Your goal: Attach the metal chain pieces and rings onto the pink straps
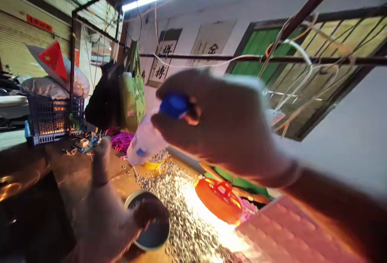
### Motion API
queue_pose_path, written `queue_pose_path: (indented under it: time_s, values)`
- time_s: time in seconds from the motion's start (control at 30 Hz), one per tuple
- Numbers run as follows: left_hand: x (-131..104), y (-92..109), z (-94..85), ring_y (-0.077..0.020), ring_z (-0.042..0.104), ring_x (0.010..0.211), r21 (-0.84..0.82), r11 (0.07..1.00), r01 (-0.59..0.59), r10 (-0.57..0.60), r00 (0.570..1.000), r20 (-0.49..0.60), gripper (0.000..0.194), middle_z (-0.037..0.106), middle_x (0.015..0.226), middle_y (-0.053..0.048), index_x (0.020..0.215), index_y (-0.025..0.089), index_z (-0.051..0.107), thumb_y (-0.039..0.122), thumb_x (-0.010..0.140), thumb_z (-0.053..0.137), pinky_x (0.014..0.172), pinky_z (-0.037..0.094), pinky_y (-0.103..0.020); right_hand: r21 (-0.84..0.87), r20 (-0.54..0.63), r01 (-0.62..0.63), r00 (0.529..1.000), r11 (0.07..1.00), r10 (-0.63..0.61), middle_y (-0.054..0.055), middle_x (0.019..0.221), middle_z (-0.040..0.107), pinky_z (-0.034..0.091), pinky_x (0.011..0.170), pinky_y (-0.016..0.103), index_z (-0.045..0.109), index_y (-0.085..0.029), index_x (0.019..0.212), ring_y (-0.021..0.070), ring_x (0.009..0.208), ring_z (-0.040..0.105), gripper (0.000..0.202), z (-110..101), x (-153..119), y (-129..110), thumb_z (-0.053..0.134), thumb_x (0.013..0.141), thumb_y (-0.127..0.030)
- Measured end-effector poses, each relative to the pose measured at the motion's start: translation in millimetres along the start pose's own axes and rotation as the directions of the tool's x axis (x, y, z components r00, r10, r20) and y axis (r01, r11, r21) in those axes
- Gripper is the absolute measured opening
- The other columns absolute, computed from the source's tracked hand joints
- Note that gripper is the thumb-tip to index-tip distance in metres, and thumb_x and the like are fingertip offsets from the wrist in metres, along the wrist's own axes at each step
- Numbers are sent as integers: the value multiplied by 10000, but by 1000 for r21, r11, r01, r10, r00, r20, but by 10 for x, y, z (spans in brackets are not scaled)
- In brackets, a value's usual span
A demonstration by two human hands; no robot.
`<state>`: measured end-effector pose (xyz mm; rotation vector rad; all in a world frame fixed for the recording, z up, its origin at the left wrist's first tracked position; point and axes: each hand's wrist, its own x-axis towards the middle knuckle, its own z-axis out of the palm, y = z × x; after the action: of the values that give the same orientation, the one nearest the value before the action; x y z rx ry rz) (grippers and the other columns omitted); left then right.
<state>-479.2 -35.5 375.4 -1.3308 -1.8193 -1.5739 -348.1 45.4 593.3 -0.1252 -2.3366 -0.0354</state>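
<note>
My right hand [223,122] is raised in front of me, its fingers closed around the blue top of a pale translucent bottle [148,134]. The bottle hangs tilted down and to the left. Low on the left, my left hand [102,218] has its fingers spread, blurred by motion. Its thumb reaches across a round, dark-bottomed tin [154,232] on the table; whether it touches the tin I cannot tell. Beside the tin spreads a heap of small shiny metal rings [187,210], and a yellow container [152,165] with similar pieces stands behind it.
An orange-red plastic dish [217,202] lies right of the heap, near a pink sheet [302,230]. Purple strips [121,141] are bunched at the back. A blue crate [51,118] stands far left, and bags hang beyond the table. Cables [302,77] hang at upper right.
</note>
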Motion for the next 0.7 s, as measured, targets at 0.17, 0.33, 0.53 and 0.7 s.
queue_pose_path:
  time_s: [0.17, 0.33, 0.53, 0.7]
  values:
    - [-202, 19, 562, -312, 701, 1079, 10, 1000, 23, -24, 998, 62, 799, 688, 1179, -154, 1394, 155, 428, 605, 806, 725, 859, 593, -389, 163, 161, -141, 980, 976, 115, -34, 729, 612, 405, 616, 259, 680, -207, 865, 108, 640, 523, 80, 630, -695, 386, 709, 804, -249]
    - [-585, -9, 846, -257, 738, 850, 16, 992, 125, -126, 972, 199, 498, 724, 952, -93, 1143, 162, 538, 465, 806, 741, 714, 582, -325, 190, 354, -347, 897, 918, 266, -17, 714, 594, 348, 626, 266, 666, -170, 795, 101, 660, 495, 219, 774, -1036, 611, 616, 924, -339]
    - [-714, 28, 858, -219, 701, 831, -239, 960, 144, -19, 888, 460, 490, 704, 924, -66, 1040, 156, 587, 531, 773, 755, 770, 595, -348, 155, 278, -396, 896, 905, 345, -32, 655, 524, 314, 608, 272, 600, -175, 686, 92, 623, 432, 240, 735, -1352, 598, 584, 902, -280]
    - [-687, 149, 817, -255, 682, 1049, -431, 851, 300, 60, 761, 646, 677, 695, 1146, -122, 1239, 105, 595, 563, 768, 758, 969, 550, -472, 209, 250, -434, 890, 876, 381, -29, 643, 498, 325, 596, 264, 536, -181, 619, 90, 626, 429, 279, 614, -1519, 592, 574, 887, -250]
